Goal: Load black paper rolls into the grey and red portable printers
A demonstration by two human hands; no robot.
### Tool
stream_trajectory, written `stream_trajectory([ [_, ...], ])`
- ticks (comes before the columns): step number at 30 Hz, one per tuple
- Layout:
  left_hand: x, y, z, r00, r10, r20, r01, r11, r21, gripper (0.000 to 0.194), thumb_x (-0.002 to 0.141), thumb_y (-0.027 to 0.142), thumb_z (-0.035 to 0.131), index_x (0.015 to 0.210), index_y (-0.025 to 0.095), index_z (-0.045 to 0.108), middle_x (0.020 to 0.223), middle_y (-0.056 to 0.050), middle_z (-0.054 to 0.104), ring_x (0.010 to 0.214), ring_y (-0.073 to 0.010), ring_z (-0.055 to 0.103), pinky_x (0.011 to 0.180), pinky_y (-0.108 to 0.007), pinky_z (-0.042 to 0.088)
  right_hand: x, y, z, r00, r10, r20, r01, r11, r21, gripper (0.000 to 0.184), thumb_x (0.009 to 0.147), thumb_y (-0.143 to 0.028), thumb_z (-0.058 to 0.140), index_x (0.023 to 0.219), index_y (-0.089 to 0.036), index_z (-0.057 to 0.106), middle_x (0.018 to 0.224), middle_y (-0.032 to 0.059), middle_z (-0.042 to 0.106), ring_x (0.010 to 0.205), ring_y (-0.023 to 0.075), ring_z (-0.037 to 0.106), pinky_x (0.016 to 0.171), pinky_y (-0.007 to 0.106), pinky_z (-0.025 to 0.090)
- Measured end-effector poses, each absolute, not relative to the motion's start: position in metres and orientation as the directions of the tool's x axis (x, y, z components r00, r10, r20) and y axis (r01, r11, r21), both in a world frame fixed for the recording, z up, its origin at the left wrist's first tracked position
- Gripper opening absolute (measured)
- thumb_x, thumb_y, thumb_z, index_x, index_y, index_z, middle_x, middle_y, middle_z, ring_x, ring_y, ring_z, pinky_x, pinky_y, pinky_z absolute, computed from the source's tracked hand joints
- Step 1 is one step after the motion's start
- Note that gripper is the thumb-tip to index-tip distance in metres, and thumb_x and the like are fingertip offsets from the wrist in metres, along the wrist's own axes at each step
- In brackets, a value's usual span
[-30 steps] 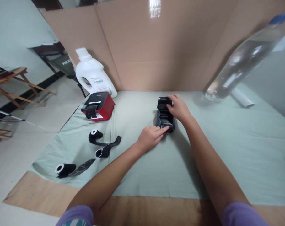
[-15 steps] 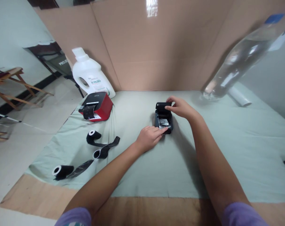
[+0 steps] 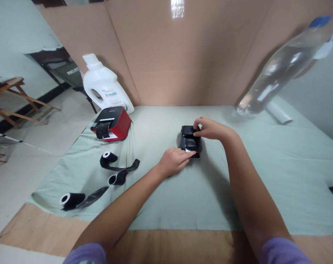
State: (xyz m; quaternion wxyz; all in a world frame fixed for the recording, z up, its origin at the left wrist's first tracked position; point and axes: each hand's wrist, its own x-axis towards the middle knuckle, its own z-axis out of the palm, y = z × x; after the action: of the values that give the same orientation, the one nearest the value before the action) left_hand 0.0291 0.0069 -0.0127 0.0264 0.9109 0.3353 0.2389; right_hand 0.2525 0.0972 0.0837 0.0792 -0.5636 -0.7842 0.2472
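A small black label printer (image 3: 189,143) lies on the pale green cloth (image 3: 183,183) near the middle. My right hand (image 3: 210,129) grips its hinged lid from the right and has it swung down almost flat over the body. My left hand (image 3: 175,161) rests on the cloth with its fingers pinched on a strip of dark tape at the printer's near edge. Little of the printer's inside shows under the lid.
A red and black printer (image 3: 111,125) and a white detergent jug (image 3: 103,86) stand at the back left. Three black tape rolls (image 3: 109,158) (image 3: 117,179) (image 3: 70,200) lie at the left. A clear bottle (image 3: 282,69) and a white roll (image 3: 278,112) are at the right. Cardboard walls stand behind.
My right hand has swung the printer's lid from upright down over the body. My left hand has stayed at the near edge with the tape.
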Motion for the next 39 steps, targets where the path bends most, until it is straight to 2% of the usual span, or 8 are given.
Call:
stream_trajectory([
  [6, 0.029, 0.006, -0.013, 0.655, 0.628, 0.420, 0.595, -0.772, 0.225, 0.037, 0.102, 0.025, 0.048, 0.132, 0.024, 0.069, 0.084, -0.003, 0.076, 0.075, -0.0172, 0.068, 0.070, -0.030, 0.048, 0.255, 0.102, 0.079, -0.343, 0.929, -0.137, 0.844, 0.241, -0.480, 0.033, 0.084, -0.027, 0.069, 0.117, -0.024, 0.067, 0.125, 0.0088, 0.065, 0.093, 0.0232, 0.065, 0.078, 0.034, 0.050],
  [11, 0.029, 0.007, -0.013, 0.654, 0.623, 0.429, 0.590, -0.775, 0.226, 0.037, 0.102, 0.025, 0.048, 0.132, 0.024, 0.069, 0.082, -0.002, 0.075, 0.074, -0.0176, 0.067, 0.068, -0.029, 0.048, 0.247, 0.098, 0.085, -0.258, 0.913, -0.318, 0.836, 0.046, -0.546, 0.053, 0.085, -0.027, 0.067, 0.137, -0.027, 0.061, 0.135, 0.0125, 0.064, 0.088, 0.0257, 0.069, 0.068, 0.035, 0.055],
  [20, 0.029, 0.005, -0.012, 0.656, 0.639, 0.402, 0.594, -0.765, 0.248, 0.038, 0.101, 0.026, 0.047, 0.131, 0.022, 0.070, 0.084, -0.004, 0.075, 0.075, -0.0182, 0.066, 0.071, -0.030, 0.048, 0.236, 0.094, 0.088, -0.162, 0.900, -0.404, 0.915, -0.016, -0.402, 0.061, 0.090, -0.026, 0.064, 0.149, -0.030, 0.051, 0.140, 0.0153, 0.060, 0.081, 0.0238, 0.068, 0.060, 0.034, 0.057],
  [23, 0.031, 0.004, -0.010, 0.582, 0.706, 0.404, 0.605, -0.708, 0.364, 0.043, 0.098, 0.024, 0.048, 0.138, 0.023, 0.065, 0.088, -0.005, 0.074, 0.077, -0.0174, 0.065, 0.076, -0.030, 0.049, 0.240, 0.094, 0.087, -0.191, 0.881, -0.433, 0.895, -0.026, -0.446, 0.060, 0.092, -0.030, 0.064, 0.151, -0.032, 0.048, 0.144, 0.0148, 0.057, 0.090, 0.0251, 0.069, 0.062, 0.032, 0.059],
  [25, 0.034, 0.012, -0.006, 0.391, 0.835, 0.388, 0.603, -0.551, 0.577, 0.050, 0.098, 0.023, 0.048, 0.147, 0.023, 0.056, 0.087, -0.004, 0.071, 0.076, -0.0156, 0.062, 0.077, -0.028, 0.048, 0.242, 0.094, 0.087, -0.199, 0.868, -0.455, 0.872, -0.055, -0.487, 0.059, 0.094, -0.030, 0.063, 0.151, -0.032, 0.046, 0.142, 0.0146, 0.059, 0.095, 0.0253, 0.069, 0.064, 0.032, 0.060],
  [28, 0.040, 0.040, 0.008, 0.114, 0.990, 0.083, 0.420, -0.123, 0.899, 0.059, 0.101, 0.027, 0.050, 0.158, 0.015, 0.039, 0.074, -0.001, 0.061, 0.065, -0.0132, 0.056, 0.068, -0.025, 0.045, 0.244, 0.095, 0.087, -0.218, 0.840, -0.498, 0.834, -0.105, -0.542, 0.059, 0.096, -0.028, 0.061, 0.153, -0.031, 0.042, 0.138, 0.0143, 0.062, 0.090, 0.0224, 0.070, 0.067, 0.033, 0.061],
  [31, 0.038, 0.072, 0.027, 0.236, 0.921, -0.310, 0.293, 0.237, 0.926, 0.073, 0.101, 0.034, 0.055, 0.164, 0.015, 0.023, 0.062, 0.006, 0.048, 0.052, -0.0112, 0.047, 0.055, -0.023, 0.034, 0.248, 0.094, 0.086, -0.243, 0.822, -0.516, 0.792, -0.139, -0.595, 0.064, 0.096, -0.028, 0.063, 0.156, -0.030, 0.040, 0.137, 0.0145, 0.063, 0.090, 0.0225, 0.070, 0.068, 0.033, 0.062],
  [39, 0.019, 0.092, 0.043, 0.467, 0.760, -0.451, 0.324, 0.328, 0.888, 0.083, 0.092, 0.029, 0.064, 0.165, 0.032, 0.023, 0.068, 0.005, 0.053, 0.054, -0.0091, 0.055, 0.050, -0.021, 0.025, 0.271, 0.094, 0.058, -0.453, 0.804, -0.384, 0.459, -0.158, -0.874, 0.080, 0.092, -0.026, 0.061, 0.164, -0.030, 0.029, 0.155, 0.0084, 0.049, 0.103, 0.0207, 0.064, 0.078, 0.029, 0.058],
])
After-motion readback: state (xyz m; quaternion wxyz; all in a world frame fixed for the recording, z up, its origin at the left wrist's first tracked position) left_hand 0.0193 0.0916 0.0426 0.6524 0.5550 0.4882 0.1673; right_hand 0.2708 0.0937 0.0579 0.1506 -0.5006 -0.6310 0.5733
